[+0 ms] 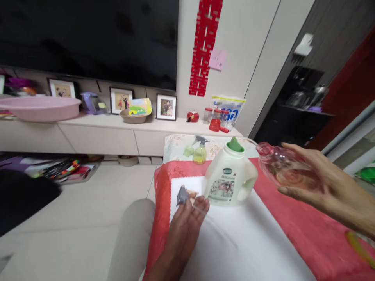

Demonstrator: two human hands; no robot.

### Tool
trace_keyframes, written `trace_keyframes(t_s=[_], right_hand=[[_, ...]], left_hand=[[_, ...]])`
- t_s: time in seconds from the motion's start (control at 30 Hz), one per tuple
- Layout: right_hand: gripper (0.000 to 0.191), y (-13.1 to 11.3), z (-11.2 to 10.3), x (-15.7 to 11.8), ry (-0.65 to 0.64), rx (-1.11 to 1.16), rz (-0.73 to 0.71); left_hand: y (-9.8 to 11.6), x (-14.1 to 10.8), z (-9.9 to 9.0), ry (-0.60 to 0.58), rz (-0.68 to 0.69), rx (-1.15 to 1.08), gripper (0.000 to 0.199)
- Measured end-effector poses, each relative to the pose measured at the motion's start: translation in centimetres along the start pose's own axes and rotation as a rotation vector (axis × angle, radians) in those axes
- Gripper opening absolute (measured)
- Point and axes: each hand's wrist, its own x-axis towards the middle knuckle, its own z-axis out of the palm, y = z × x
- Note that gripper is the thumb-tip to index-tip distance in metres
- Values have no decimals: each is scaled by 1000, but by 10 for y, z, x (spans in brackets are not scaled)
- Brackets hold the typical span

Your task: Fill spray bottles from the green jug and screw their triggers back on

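Observation:
In the head view, my left hand [187,222] is closed around a grey trigger spray head [182,195]. From it a thin clear dip tube [222,230] slants down to the right over the white sheet. On the right, my right hand [331,179] grips a clear pinkish plastic bottle [293,168], tilted with its uncapped neck toward the left. Between both hands stands a pale green laundry detergent jug [225,183], upright, its top open with a green pour spout [235,145] inside. Behind the jug, a small spray bottle [200,152] holds yellowish liquid.
A white sheet [249,242] lies over a red cloth [304,226] on the table. Beyond, a low cabinet [105,136] carries a pink basin [43,109], photo frames, red-lidded jars and a white-blue bag [230,109]. My knee [133,238] is left of the table.

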Motion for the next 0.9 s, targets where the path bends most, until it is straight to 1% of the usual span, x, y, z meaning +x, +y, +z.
trace_keyframes(t_s=[0.07, 0.1, 0.17, 0.2, 0.27, 0.33, 0.43, 0.57, 0.67, 0.77, 0.9], right_hand=[[82, -9, 13, -34, -54, 46, 22], [80, -14, 21, -51, -72, 65, 20], [73, -25, 39, -84, -116, 21, 7], [66, -31, 48, -99, -123, 12, 0], [60, -42, 64, -121, -124, 16, -9], [59, -50, 76, -134, -97, 15, -12], [57, -57, 86, -143, -54, 17, -15], [58, -63, 92, -148, -79, 27, -30], [61, -73, 94, -147, -67, 62, -19], [60, -86, 97, -142, -8, 130, -32], [60, -102, 102, -136, 30, 198, -4]], left_hand=[[9, -1, 6, 10, 19, -13, 16], [12, -1, 9, 34, 30, -16, 19], [19, -1, 13, 71, 63, -17, 23], [21, -2, 15, 80, 82, -17, 23], [23, -3, 18, 87, 116, -18, 24], [22, -4, 20, 78, 149, -14, 24], [18, -5, 20, 63, 180, -2, 22], [7, -8, 17, 39, 164, 29, 15], [-3, -13, 13, -40, 144, 62, 19], [-13, -18, 10, -145, 111, 94, 27], [-24, -27, 11, -209, 81, 160, 29]])
